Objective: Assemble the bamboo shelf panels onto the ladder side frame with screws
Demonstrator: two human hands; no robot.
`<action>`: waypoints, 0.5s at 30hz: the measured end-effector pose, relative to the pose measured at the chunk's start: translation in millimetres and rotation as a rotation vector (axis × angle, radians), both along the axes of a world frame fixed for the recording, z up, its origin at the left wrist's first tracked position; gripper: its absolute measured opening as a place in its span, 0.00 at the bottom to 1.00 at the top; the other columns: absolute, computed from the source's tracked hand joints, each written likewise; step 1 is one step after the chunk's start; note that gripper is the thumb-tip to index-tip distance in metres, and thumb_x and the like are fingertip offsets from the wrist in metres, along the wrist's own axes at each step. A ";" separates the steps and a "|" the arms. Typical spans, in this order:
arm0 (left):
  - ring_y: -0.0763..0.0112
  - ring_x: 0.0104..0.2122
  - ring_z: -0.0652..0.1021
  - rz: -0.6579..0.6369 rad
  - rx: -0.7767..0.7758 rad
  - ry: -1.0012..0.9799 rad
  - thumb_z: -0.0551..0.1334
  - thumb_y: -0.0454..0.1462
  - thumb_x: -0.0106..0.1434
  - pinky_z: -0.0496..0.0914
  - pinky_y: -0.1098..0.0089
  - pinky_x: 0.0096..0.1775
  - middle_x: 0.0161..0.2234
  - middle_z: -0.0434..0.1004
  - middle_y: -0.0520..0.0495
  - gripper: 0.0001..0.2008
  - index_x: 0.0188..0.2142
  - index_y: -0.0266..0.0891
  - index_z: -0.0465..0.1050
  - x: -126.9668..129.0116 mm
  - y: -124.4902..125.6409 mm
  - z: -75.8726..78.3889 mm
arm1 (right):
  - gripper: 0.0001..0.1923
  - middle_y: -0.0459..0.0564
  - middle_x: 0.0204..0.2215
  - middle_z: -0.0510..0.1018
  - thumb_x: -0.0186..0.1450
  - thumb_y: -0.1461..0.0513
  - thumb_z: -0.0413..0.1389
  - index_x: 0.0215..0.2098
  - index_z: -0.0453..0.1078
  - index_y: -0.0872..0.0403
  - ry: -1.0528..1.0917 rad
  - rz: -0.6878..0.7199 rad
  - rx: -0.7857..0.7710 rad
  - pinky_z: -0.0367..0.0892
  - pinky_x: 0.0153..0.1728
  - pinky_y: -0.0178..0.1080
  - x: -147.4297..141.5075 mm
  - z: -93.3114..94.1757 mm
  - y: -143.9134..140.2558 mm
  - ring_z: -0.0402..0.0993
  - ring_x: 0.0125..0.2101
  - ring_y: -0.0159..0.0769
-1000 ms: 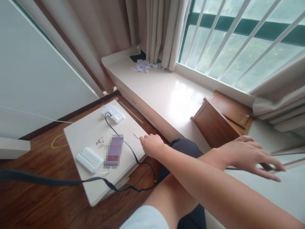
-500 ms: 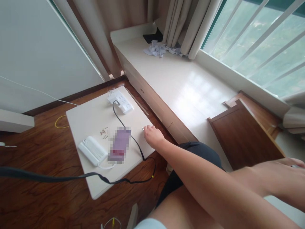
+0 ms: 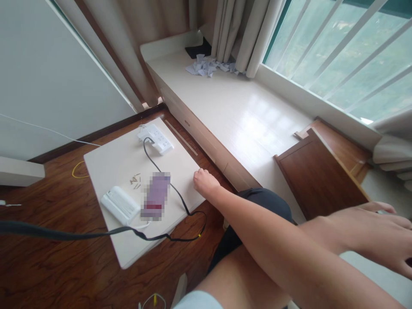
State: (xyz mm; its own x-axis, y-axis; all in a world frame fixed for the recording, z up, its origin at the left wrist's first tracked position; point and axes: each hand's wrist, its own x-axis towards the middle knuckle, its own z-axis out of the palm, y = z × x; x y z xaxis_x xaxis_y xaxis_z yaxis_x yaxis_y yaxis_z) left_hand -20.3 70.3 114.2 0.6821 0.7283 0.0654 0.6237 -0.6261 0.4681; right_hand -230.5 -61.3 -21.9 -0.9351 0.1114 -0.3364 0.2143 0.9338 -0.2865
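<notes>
My right hand (image 3: pixel 203 182) reaches across to the near edge of the white board (image 3: pixel 106 165) on the wood floor. Its fingers are curled under in a loose fist, knuckles up, touching the board; I can't tell if it pinches anything. My left hand (image 3: pixel 373 234) is out at frame right, crossed under the right arm. It is flat with fingers spread, over a pale surface beside the brown wooden panel (image 3: pixel 318 178); fingertips partly cut off.

On the board:
- a white power strip (image 3: pixel 156 139) at the far end
- a black cable (image 3: pixel 167 182) running from it past the right hand
- a blurred phone (image 3: pixel 156 195) mid-board
- small screws (image 3: pixel 135 180) just left of the phone
- a white ribbed box (image 3: pixel 119 205) at the near-left

Paper scraps (image 3: pixel 206 67) lie on the window bench (image 3: pixel 244 111) by the curtains (image 3: pixel 234 30).
</notes>
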 end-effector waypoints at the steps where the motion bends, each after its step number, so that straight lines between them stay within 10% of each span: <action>1: 0.69 0.65 0.64 0.034 0.091 -0.051 0.52 0.52 0.70 0.52 0.54 0.63 0.58 0.74 0.67 0.16 0.43 0.80 0.78 3.3 1.1 -3.9 | 0.16 0.68 0.48 0.76 0.71 0.70 0.48 0.52 0.73 0.65 -0.012 0.001 -0.019 0.74 0.45 0.45 0.9 0.8 2.5 0.77 0.47 0.50; 15: 0.61 0.59 0.71 0.042 0.137 -0.195 0.59 0.50 0.69 0.54 0.51 0.64 0.54 0.79 0.64 0.11 0.43 0.68 0.81 10.1 8.9 -14.1 | 0.19 0.62 0.45 0.81 0.63 0.66 0.60 0.52 0.71 0.59 -0.061 -0.191 -0.229 0.72 0.39 0.38 18.2 41.3 5.6 0.81 0.41 0.45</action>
